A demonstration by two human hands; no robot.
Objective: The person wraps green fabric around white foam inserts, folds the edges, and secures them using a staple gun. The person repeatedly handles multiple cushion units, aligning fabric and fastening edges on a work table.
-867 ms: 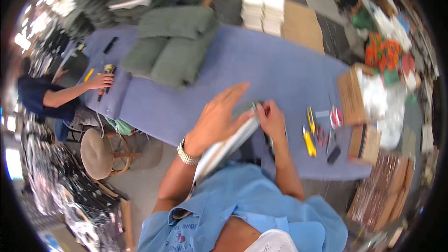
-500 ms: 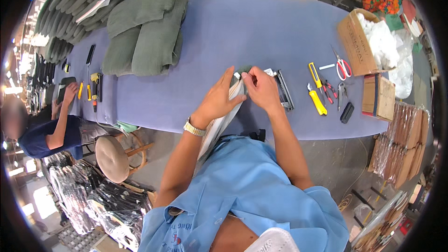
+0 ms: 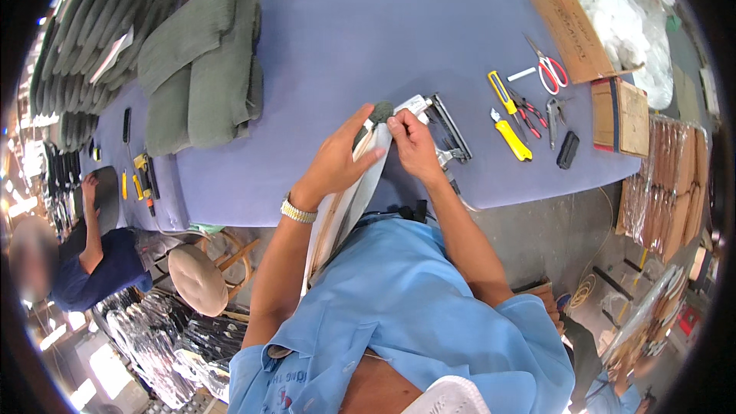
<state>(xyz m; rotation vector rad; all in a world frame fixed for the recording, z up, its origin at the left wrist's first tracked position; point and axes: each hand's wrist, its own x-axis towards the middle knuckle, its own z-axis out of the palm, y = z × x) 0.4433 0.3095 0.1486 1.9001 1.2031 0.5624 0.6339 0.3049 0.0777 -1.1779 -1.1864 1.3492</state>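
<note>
Drawn slightly nearer the light-blue shirt (image 3: 387, 272) than before, the long pale strip with dark-green cloth end (image 3: 346, 203) slants away rightward; I watch an open left hand (image 3: 337, 157) against it, the nearer-to-tip right hand (image 3: 418, 149) pinching there, silver-and-black nail gun (image 3: 451, 130) just beyond.

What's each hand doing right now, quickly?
Left hand: open, fingers and thumb spread, thumb over the long pale piece.
Right hand: closed, fingers seemingly pinching the green cloth at that piece's far end.
</note>
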